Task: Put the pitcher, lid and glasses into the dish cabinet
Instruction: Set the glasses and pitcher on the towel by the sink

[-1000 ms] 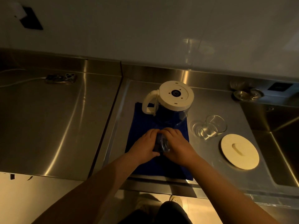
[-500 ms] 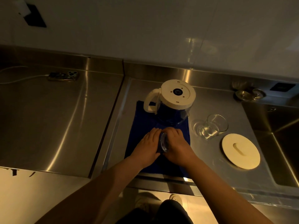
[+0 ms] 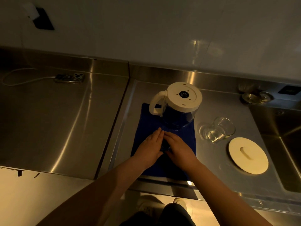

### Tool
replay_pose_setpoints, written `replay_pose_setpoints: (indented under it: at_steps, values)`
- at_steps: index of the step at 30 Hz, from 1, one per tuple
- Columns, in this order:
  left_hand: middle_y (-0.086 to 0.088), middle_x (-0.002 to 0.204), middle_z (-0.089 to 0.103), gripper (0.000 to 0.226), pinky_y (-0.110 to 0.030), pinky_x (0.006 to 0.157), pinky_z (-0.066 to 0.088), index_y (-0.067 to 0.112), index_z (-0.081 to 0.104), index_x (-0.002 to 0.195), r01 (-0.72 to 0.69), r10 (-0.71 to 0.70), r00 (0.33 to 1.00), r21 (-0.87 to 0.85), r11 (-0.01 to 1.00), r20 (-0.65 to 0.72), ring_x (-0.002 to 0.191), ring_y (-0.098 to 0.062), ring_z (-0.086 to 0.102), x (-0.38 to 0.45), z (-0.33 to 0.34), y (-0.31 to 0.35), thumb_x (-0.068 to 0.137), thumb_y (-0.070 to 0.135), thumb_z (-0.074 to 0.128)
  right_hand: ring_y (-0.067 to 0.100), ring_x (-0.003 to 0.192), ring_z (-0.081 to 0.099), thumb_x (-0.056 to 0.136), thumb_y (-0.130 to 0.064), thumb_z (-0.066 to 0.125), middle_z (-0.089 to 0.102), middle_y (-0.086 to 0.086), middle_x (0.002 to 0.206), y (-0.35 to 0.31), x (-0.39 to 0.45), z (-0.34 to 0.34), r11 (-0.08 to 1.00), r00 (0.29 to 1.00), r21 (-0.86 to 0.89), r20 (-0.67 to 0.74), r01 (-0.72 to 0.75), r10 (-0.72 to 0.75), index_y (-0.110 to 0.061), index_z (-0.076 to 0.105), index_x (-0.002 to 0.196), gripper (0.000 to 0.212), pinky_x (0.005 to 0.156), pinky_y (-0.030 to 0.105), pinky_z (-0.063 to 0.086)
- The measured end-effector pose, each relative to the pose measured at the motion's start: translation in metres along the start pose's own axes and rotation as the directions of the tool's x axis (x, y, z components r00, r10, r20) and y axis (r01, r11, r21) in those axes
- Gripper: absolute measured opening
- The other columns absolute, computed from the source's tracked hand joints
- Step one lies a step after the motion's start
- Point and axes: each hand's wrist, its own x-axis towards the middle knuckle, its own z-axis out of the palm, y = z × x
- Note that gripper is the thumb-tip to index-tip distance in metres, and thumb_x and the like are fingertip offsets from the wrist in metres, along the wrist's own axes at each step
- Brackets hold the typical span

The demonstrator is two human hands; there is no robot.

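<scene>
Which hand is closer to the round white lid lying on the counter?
The right hand. It rests on the blue cloth, left of the lid. The left hand sits beyond it, farther from the lid.

Cloth (image 3: 146, 128) was deep blue. Pitcher (image 3: 179, 108) base and handle were cream, as was lid (image 3: 248, 155). Glasses (image 3: 218, 130) were clear. Tabletop (image 3: 57, 119) was silver steel.

Dim steel counter (image 3: 48, 128) beneath pale wall (image 3: 146, 26).

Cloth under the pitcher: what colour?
Dark blue cloth, plain, clearest in the head view.
</scene>
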Motion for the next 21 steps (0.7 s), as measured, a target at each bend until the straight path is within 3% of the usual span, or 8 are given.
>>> replay_pose_setpoints:
  at_steps: [4, 9, 13, 17, 21]
  values:
    - [-0.005, 0.157, -0.012, 0.073, -0.030, 0.117, 0.008, 0.010, -0.005, 0.148, -0.030, 0.029, 0.999, 0.034, 0.999, 0.029, 0.143, -0.016, -0.008, 0.005, 0.006, 0.000, 0.098, 0.033, 0.043, 0.002, 0.139, 0.003, 0.092, -0.016, 0.055, 0.014, -0.005, 0.156, 0.005, -0.009, 0.009, 0.998, 0.999, -0.060, -0.031, 0.018, -0.020, -0.019, 0.022, 0.147, 0.064, 0.109, 0.013, 0.008]
    - [-0.004, 0.157, -0.008, 0.073, -0.028, 0.116, 0.003, 0.011, -0.004, 0.148, -0.038, 0.037, 0.999, 0.062, 0.997, 0.019, 0.143, -0.015, -0.007, 0.005, 0.008, -0.004, 0.097, 0.037, 0.042, 0.004, 0.140, 0.001, 0.095, -0.016, 0.050, 0.009, -0.005, 0.155, 0.006, -0.013, 0.013, 0.997, 0.998, -0.067, -0.047, 0.043, -0.046, -0.018, 0.020, 0.148, 0.061, 0.110, 0.016, 0.009]
    - [-0.006, 0.157, -0.005, 0.072, -0.029, 0.115, -0.001, 0.011, -0.002, 0.148, -0.055, 0.052, 0.998, 0.132, 0.990, 0.023, 0.143, -0.017, -0.006, 0.011, 0.006, 0.001, 0.097, 0.042, 0.039, 0.006, 0.140, 0.007, 0.095, -0.018, 0.050, 0.020, 0.000, 0.155, 0.013, -0.019, 0.008, 0.999, 0.994, -0.037, -0.109, 0.023, -0.027, -0.019, 0.025, 0.147, 0.058, 0.111, 0.022, 0.016]
    - [-0.003, 0.158, -0.006, 0.069, -0.027, 0.113, -0.003, 0.015, 0.000, 0.149, -0.132, 0.131, 0.991, 0.127, 0.983, 0.022, 0.143, -0.015, -0.008, 0.032, 0.002, 0.024, 0.097, 0.042, 0.038, 0.018, 0.139, 0.026, 0.093, -0.015, 0.054, 0.033, 0.006, 0.150, 0.033, -0.036, -0.009, 0.998, 0.981, -0.045, -0.192, -0.033, 0.024, -0.015, 0.035, 0.143, 0.053, 0.111, 0.031, 0.028]
    - [-0.003, 0.158, -0.003, 0.068, -0.026, 0.111, -0.004, 0.016, 0.003, 0.149, -0.244, 0.245, 0.970, 0.116, 0.963, 0.003, 0.143, -0.015, -0.006, 0.065, 0.001, 0.071, 0.097, 0.042, 0.038, 0.022, 0.127, 0.045, 0.086, -0.009, 0.062, 0.045, 0.010, 0.141, 0.065, -0.063, -0.038, 0.992, 0.952, -0.043, -0.289, -0.118, 0.101, -0.012, 0.043, 0.138, 0.055, 0.102, 0.025, 0.033]
